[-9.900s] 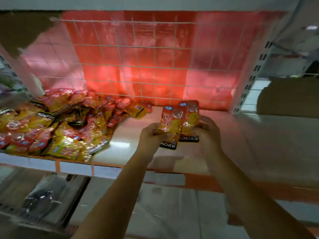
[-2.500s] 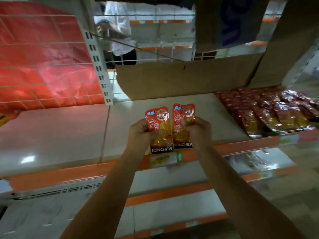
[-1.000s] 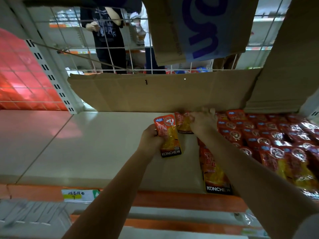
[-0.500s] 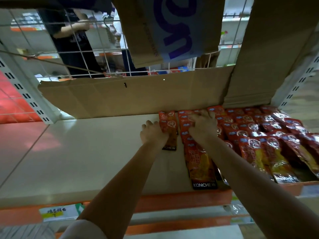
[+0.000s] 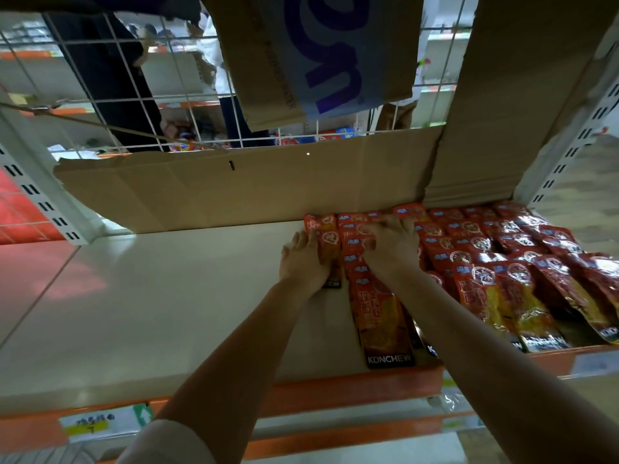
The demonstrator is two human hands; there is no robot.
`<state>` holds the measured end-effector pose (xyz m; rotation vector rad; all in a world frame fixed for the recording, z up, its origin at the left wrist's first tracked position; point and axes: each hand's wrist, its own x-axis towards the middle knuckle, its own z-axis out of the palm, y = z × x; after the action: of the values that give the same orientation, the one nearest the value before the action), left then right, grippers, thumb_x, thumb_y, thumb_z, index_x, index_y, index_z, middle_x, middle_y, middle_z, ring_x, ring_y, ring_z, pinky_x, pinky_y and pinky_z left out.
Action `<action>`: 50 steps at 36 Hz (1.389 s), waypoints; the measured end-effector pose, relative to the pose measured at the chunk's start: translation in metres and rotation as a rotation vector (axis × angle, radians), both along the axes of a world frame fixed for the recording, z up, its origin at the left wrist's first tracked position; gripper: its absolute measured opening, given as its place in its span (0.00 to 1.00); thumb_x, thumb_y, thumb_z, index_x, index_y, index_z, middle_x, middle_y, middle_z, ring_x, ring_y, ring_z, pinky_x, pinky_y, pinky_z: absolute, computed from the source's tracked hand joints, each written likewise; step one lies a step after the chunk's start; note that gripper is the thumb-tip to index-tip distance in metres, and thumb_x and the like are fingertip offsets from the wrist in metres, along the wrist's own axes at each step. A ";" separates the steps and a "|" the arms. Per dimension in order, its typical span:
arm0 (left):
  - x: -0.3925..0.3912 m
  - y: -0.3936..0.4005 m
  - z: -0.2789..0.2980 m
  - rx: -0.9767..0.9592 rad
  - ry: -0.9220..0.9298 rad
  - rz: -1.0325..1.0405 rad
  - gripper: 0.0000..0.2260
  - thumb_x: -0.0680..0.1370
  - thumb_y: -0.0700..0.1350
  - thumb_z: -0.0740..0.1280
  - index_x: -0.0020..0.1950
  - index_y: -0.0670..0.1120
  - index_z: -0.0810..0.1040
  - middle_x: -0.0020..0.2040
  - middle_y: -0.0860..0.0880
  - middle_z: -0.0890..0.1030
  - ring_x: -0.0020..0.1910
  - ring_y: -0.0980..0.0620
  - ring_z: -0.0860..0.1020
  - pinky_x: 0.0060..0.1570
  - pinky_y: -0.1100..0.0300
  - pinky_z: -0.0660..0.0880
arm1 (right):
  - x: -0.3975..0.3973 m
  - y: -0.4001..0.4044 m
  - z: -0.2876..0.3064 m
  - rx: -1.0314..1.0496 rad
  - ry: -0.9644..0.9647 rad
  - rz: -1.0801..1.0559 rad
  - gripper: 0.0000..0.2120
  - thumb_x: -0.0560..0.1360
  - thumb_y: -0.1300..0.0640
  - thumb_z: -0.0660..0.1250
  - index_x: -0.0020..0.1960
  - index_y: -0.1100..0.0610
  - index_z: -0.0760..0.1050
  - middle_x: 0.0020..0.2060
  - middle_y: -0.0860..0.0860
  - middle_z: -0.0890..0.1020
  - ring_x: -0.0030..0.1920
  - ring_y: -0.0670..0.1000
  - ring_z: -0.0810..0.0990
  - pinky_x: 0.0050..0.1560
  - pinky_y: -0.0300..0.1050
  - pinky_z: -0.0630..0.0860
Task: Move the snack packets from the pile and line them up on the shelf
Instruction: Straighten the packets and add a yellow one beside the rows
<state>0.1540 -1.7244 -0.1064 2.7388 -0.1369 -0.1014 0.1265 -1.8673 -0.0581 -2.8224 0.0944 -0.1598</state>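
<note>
Left of the packet rows (image 5: 469,262), the shelf (image 5: 150,296) lies bare from its orange front edge back to the cardboard sheet (image 5: 234,192), giving open room to reach in. That sheet walls off the back. Right of the leftmost column, packets cover the shelf. A hanging cardboard flap (image 5: 318,55) crowds the space above.

There is only one view, from a camera on the person's head. It looks forward and down, close over the shelf (image 5: 160,306), along both forearms to the cardboard sheet (image 5: 254,189) at the back.
</note>
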 end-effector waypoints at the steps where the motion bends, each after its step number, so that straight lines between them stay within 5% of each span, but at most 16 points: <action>1: 0.001 0.000 0.000 0.010 0.003 0.000 0.33 0.79 0.58 0.57 0.77 0.45 0.46 0.78 0.44 0.51 0.76 0.46 0.48 0.73 0.49 0.47 | 0.000 0.000 -0.001 0.002 -0.001 0.002 0.19 0.77 0.56 0.59 0.68 0.51 0.69 0.70 0.54 0.64 0.69 0.58 0.57 0.69 0.53 0.57; 10: -0.008 0.008 0.007 0.039 -0.002 -0.009 0.33 0.80 0.60 0.53 0.78 0.46 0.44 0.78 0.44 0.47 0.76 0.44 0.44 0.73 0.45 0.44 | -0.002 0.009 0.002 0.015 -0.004 0.071 0.23 0.76 0.59 0.60 0.70 0.54 0.66 0.68 0.55 0.65 0.70 0.57 0.58 0.70 0.54 0.57; 14: -0.022 0.031 0.016 0.070 -0.142 -0.038 0.28 0.81 0.56 0.51 0.77 0.45 0.48 0.78 0.45 0.50 0.77 0.47 0.46 0.73 0.47 0.47 | -0.004 0.025 0.005 0.060 -0.080 0.167 0.26 0.73 0.62 0.61 0.71 0.57 0.65 0.66 0.56 0.70 0.67 0.57 0.66 0.66 0.50 0.64; 23: -0.058 0.108 0.029 0.195 -0.279 0.062 0.24 0.82 0.54 0.49 0.76 0.46 0.55 0.76 0.47 0.58 0.76 0.48 0.51 0.73 0.52 0.53 | -0.008 0.102 0.005 -0.045 -0.114 0.357 0.22 0.74 0.61 0.58 0.69 0.55 0.67 0.65 0.53 0.70 0.67 0.56 0.66 0.63 0.49 0.66; 32: -0.101 0.224 0.030 0.247 -0.387 0.189 0.23 0.81 0.54 0.52 0.75 0.45 0.61 0.73 0.46 0.65 0.73 0.46 0.60 0.69 0.52 0.60 | -0.037 0.220 0.006 -0.104 -0.102 0.518 0.23 0.77 0.61 0.55 0.71 0.55 0.64 0.64 0.54 0.70 0.63 0.56 0.68 0.61 0.47 0.68; 36: -0.131 0.296 0.032 0.145 -0.465 0.197 0.23 0.75 0.53 0.54 0.60 0.39 0.77 0.54 0.39 0.80 0.52 0.38 0.79 0.46 0.47 0.78 | -0.058 0.291 0.006 -0.115 -0.109 0.579 0.22 0.76 0.61 0.56 0.70 0.55 0.66 0.64 0.54 0.71 0.62 0.56 0.69 0.59 0.47 0.68; 39: -0.154 0.356 0.035 0.173 -0.499 0.241 0.21 0.72 0.52 0.56 0.54 0.39 0.79 0.48 0.39 0.81 0.44 0.38 0.80 0.39 0.50 0.78 | -0.076 0.352 0.007 -0.086 -0.135 0.626 0.23 0.76 0.61 0.57 0.70 0.53 0.67 0.64 0.53 0.71 0.62 0.56 0.70 0.60 0.47 0.68; 50: -0.231 0.551 0.048 0.210 -0.507 0.319 0.22 0.74 0.52 0.56 0.54 0.37 0.79 0.49 0.37 0.81 0.45 0.37 0.80 0.39 0.48 0.78 | -0.147 0.560 0.013 -0.069 -0.179 0.777 0.20 0.78 0.59 0.58 0.70 0.53 0.67 0.66 0.51 0.72 0.63 0.53 0.70 0.64 0.44 0.68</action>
<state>-0.0772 -1.1739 -0.0585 2.8906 0.1843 0.7045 -0.0207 -1.3077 -0.0449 -2.6683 -1.0368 -0.2299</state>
